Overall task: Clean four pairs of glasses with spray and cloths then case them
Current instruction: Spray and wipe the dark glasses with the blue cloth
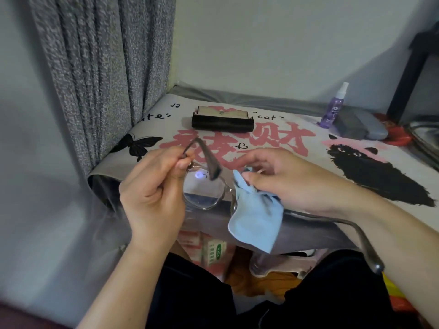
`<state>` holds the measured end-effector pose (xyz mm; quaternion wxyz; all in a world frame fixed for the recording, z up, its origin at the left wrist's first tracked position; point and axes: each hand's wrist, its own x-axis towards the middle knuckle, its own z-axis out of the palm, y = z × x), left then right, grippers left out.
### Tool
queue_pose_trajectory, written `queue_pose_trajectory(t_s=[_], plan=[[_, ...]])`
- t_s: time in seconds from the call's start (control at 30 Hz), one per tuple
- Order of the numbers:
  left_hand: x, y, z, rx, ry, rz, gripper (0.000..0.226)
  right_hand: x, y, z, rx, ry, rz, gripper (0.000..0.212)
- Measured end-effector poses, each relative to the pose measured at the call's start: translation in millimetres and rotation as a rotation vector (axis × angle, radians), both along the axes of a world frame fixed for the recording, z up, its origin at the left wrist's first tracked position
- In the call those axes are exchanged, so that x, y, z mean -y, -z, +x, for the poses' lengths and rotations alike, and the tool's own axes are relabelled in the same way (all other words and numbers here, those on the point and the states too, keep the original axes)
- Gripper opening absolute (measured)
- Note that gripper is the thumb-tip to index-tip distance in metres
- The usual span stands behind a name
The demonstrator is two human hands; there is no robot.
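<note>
Now glasses point(204, 189) between left hand point(152, 186) and right hand point(285, 179).

Showing pale blue, plain: the cloth point(255, 219) hanging from the right hand point(282, 179). Showing clear lenses in a thin pale rim with dark brown temples: the glasses point(204, 188) between the right hand and the left hand point(152, 186). Lying beyond both hands: a black case point(222, 123) with a tan inner flap. Standing far beyond the right hand: a purple spray bottle point(333, 108) with a white top, beside a grey case point(361, 127). Covering the desk point(297, 162): a cream cloth printed with pink characters, a black butterfly and a black cat. Hanging beyond the left hand: a speckled grey curtain point(99, 67).
</note>
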<state>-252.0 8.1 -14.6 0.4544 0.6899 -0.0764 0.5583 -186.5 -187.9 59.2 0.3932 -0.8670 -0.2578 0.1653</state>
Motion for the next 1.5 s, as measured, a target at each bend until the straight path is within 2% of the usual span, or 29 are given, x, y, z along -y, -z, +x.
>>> queue_pose_trajectory(t_s=[0.1, 0.13, 0.2, 0.23, 0.3, 0.4, 0.53, 0.6, 0.67, 0.77, 0.9, 0.97, 1.03, 1.1, 1.17, 1.27, 1.33, 1.37, 1.43, 1.5], plan=[[-2.2, -3.2, -1.2, 0.019, 0.009, 0.013, 0.016, 4.0, -8.4, -4.6, -0.087, 0.014, 0.081, 0.018], [-2.8, -4.5, -1.6, 0.025, 0.01, 0.02, 0.015, 8.0, -11.3, -4.9, -0.161, -0.012, 0.11, 0.024], [-3.8, -6.7, -2.0, 0.042, 0.006, 0.029, 0.012, 14.8, -18.1, -6.7, -0.274, -0.112, 0.056, 0.037], [-3.5, -7.3, -2.3, 0.052, -0.005, 0.035, 0.011, 16.1, -20.1, -7.6, -0.282, -0.179, -0.027, 0.037], [-2.7, -8.1, -2.9, 0.057, -0.022, 0.051, 0.01, 16.2, -19.4, -7.0, -0.239, -0.259, -0.161, 0.028], [-1.0, -7.6, -3.3, 0.052, 0.003, 0.029, 0.01, 11.1, -19.3, -5.4, -0.114, -0.249, -0.278, 0.013], [0.1, -9.1, -4.2, 0.068, 0.013, 0.017, 0.012, 1.3, -23.3, -4.5, -0.092, -0.275, -0.306, 0.028], [0.4, -10.5, -4.5, 0.08, 0.018, 0.007, 0.011, -2.6, -24.6, -4.1, 0.036, -0.283, -0.34, 0.02], [0.4, -11.6, -4.4, 0.057, 0.026, 0.007, 0.011, -4.4, -26.6, -5.1, 0.038, -0.322, -0.339, 0.012], [-1.8, -13.5, -4.3, 0.018, 0.04, -0.016, 0.012, -5.3, -24.0, -6.3, -0.109, -0.37, -0.296, 0.018], [-6.4, -14.5, -5.3, 0.001, 0.044, 0.021, 0.009, -0.3, -6.0, -7.6, -0.512, -0.27, -0.06, 0.031], [-8.1, -14.8, -5.4, 0.005, 0.043, 0.044, 0.009, 2.2, -8.1, -11.9, -0.62, -0.308, -0.049, 0.03], [-9.4, -14.7, -5.0, 0.014, 0.052, 0.061, 0.009, 3.4, -11.9, -14.6, -0.553, -0.327, -0.151, 0.032], [-9.2, -13.3, -4.6, 0.016, 0.063, 0.068, 0.012, 2.4, -13.7, -15.1, -0.237, -0.295, -0.393, 0.038], [-7.1, -12.8, -4.6, 0.021, 0.07, 0.071, 0.017, 0.5, -15.7, -16.1, -0.032, -0.241, -0.569, 0.041], [-4.2, -11.6, -3.6, 0.017, 0.06, 0.068, 0.015, 2.4, -21.0, -15.3, 0.055, -0.157, -0.632, 0.049], [-3.3, -9.8, -2.3, 0.021, 0.067, 0.042, 0.018, 5.6, -21.3, -11.1, 0.054, -0.173, -0.605, 0.056], [-2.6, -9.9, -2.1, 0.02, 0.078, 0.023, 0.018, 6.9, -21.6, -10.1, 0.027, -0.199, -0.571, 0.052], [-2.0, -9.3, -2.1, 0.004, 0.086, 0.0, 0.02, 8.6, -18.5, -8.0, -0.091, -0.258, -0.468, 0.031], [-2.7, -8.7, -2.5, -0.005, 0.097, -0.005, 0.019, 9.9, -12.0, -6.4, -0.293, -0.257, -0.293, 0.017]])
